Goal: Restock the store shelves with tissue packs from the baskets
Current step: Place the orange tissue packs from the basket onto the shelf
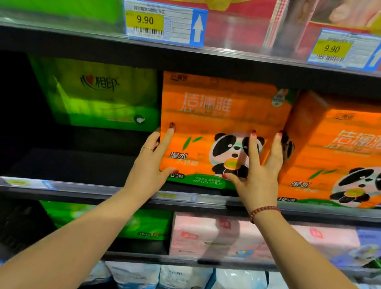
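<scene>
An orange tissue pack (214, 123) with a panda print stands on the middle shelf (96, 190). My left hand (151, 163) holds its left edge: index finger and thumb lie on the front face, and the other fingers curl round the side. My right hand (257, 172) presses flat on the front face near the pack's right edge, fingers straight and spread. A second orange panda pack (347, 160) stands right beside it, tilted and touching it. No basket is in view.
A green pack (99, 96) sits further back on the left of the same shelf, with a dark gap in front of it. Price tags (163, 23) hang on the shelf above. Green, pink and white packs fill the lower shelves.
</scene>
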`<state>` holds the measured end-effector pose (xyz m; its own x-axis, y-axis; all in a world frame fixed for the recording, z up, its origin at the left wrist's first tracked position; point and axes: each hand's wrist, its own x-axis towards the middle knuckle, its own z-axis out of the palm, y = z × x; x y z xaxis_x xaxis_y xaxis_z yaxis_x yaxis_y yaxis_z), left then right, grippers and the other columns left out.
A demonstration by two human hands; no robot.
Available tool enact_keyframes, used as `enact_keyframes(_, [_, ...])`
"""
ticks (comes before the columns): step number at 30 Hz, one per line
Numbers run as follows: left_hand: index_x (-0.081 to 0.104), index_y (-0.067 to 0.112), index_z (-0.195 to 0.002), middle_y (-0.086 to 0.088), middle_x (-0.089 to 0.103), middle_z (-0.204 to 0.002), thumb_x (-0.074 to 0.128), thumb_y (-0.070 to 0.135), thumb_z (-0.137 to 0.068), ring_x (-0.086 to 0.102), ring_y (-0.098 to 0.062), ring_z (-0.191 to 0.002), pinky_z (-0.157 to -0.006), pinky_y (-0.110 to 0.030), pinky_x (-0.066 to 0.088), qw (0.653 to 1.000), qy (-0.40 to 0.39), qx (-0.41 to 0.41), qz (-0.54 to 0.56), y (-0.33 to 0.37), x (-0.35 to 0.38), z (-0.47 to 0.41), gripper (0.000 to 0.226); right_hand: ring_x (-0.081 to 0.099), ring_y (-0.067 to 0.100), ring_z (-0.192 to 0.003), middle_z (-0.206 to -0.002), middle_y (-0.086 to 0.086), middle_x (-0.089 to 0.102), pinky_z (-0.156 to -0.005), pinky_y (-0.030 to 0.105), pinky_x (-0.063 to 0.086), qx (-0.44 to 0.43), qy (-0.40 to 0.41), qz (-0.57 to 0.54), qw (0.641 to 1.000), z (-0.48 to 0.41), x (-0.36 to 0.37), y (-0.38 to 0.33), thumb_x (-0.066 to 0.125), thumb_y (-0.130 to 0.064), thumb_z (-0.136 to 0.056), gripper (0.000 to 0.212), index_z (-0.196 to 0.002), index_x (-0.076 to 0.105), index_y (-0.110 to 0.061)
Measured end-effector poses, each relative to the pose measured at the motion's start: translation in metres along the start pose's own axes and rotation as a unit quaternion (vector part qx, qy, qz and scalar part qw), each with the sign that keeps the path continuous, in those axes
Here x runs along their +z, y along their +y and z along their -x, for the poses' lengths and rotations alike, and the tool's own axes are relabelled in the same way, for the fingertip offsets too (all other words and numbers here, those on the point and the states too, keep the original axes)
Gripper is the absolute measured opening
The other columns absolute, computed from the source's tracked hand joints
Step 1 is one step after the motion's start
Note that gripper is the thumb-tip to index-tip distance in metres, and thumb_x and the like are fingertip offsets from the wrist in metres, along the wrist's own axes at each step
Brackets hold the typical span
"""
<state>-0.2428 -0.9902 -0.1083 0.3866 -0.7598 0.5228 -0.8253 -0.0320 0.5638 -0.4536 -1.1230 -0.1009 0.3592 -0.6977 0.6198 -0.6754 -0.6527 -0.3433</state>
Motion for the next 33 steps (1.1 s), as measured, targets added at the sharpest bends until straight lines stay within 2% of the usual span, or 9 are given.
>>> enact_keyframes(5, [-0.016,0.062,-0.137,-0.003,0.027,-0.141,0.075,0.013,-0.081,0.045,-0.023,-0.121,-0.092,-0.04,0.052,0.999,0.009,0.02,-0.039,-0.005,0.009,-0.01,0.118,0.025,0.051,-0.135,-0.15,0.027,0.025,-0.086,0.054,0.05,-0.026,-0.003,0.067,0.997,-0.01,0.01,0.006,0.085,-0.039,-0.064,0.093,-0.14,0.035,-0.022])
enact_keyframes(10, [-0.022,0.062,-0.134,-0.012,0.032,-0.141,0.077,0.015,-0.079,0.054,-0.031,-0.11,-0.083,-0.041,0.052,0.997,0.005,0.002,-0.082,-0.009,0.019,-0.024,0.123,0.036,0.055,-0.12,-0.136,0.026,0.035,-0.067,0.049,0.056,-0.029,0.001,0.085,0.996,-0.017,0.022,0.01,0.088,-0.034,-0.061,0.084,-0.127,0.037,-0.021])
enact_keyframes(13, [-0.022,0.057,-0.136,-0.015,0.052,-0.108,0.077,0.021,-0.079,0.056,-0.031,-0.096,-0.079,-0.04,0.048,0.995,-0.016,-0.008,-0.102,-0.012,0.022,-0.028,0.12,0.038,0.058,-0.117,-0.127,0.024,0.039,-0.051,0.045,0.055,-0.03,-0.005,0.075,0.997,-0.022,0.027,0.012,0.089,-0.03,-0.06,0.076,-0.116,0.039,-0.019])
enact_keyframes(16, [-0.026,0.06,-0.133,-0.015,0.056,-0.102,0.077,0.022,-0.08,0.056,-0.03,-0.093,-0.08,-0.04,0.047,0.995,-0.02,-0.019,-0.098,-0.016,0.024,-0.029,0.122,0.041,0.058,-0.113,-0.119,0.025,0.044,-0.044,0.04,0.052,-0.033,-0.005,0.09,0.995,-0.024,0.032,0.014,0.089,-0.03,-0.06,0.07,-0.108,0.041,-0.016])
enact_keyframes(23, [-0.022,0.061,-0.134,-0.011,0.054,-0.097,0.078,0.022,-0.079,0.057,-0.027,-0.089,-0.077,-0.038,0.047,0.996,-0.019,-0.026,-0.084,-0.017,0.024,-0.03,0.12,0.049,0.057,-0.107,-0.109,0.027,0.052,-0.053,0.045,0.054,-0.044,0.01,0.106,0.993,-0.025,0.028,0.014,0.089,-0.035,-0.06,0.064,-0.107,0.051,-0.012])
enact_keyframes(26, [-0.024,0.066,-0.13,-0.014,0.056,-0.105,0.077,0.022,-0.08,0.058,-0.028,-0.095,-0.08,-0.041,0.049,0.996,-0.015,-0.03,-0.077,-0.015,0.024,-0.028,0.121,0.047,0.053,-0.11,-0.109,0.027,0.054,-0.073,0.051,0.054,-0.056,0.035,0.12,0.991,-0.023,0.027,0.015,0.088,-0.037,-0.059,0.069,-0.109,0.047,-0.014])
enact_keyframes(28, [-0.022,0.068,-0.131,-0.015,0.05,-0.124,0.077,0.019,-0.08,0.058,-0.029,-0.105,-0.082,-0.042,0.051,0.997,-0.001,-0.032,-0.065,-0.012,0.024,-0.027,0.121,0.04,0.043,-0.113,-0.109,0.025,0.053,-0.079,0.048,0.053,-0.069,0.049,0.125,0.989,-0.023,0.028,0.016,0.087,-0.038,-0.061,0.068,-0.109,0.046,-0.014])
enact_keyframes(30, [-0.015,0.066,-0.136,-0.009,0.022,-0.151,0.078,0.015,-0.078,0.047,-0.032,-0.126,-0.086,-0.044,0.053,0.997,0.022,-0.02,-0.069,-0.009,0.023,-0.026,0.121,0.035,0.034,-0.106,-0.105,0.022,0.052,-0.071,0.041,0.053,-0.076,0.05,0.1,0.991,-0.025,0.03,0.017,0.087,-0.036,-0.062,0.066,-0.106,0.045,-0.012])
enact_keyframes(33, [-0.009,0.06,-0.141,0.015,-0.004,-0.154,0.08,0.013,-0.075,0.027,-0.032,-0.141,-0.084,-0.042,0.055,0.994,0.046,0.017,-0.1,-0.006,0.022,-0.027,0.121,0.034,0.031,-0.1,-0.104,0.019,0.05,-0.061,0.037,0.052,-0.075,0.038,0.069,0.994,-0.025,0.034,0.019,0.087,-0.033,-0.063,0.067,-0.109,0.044,-0.012])
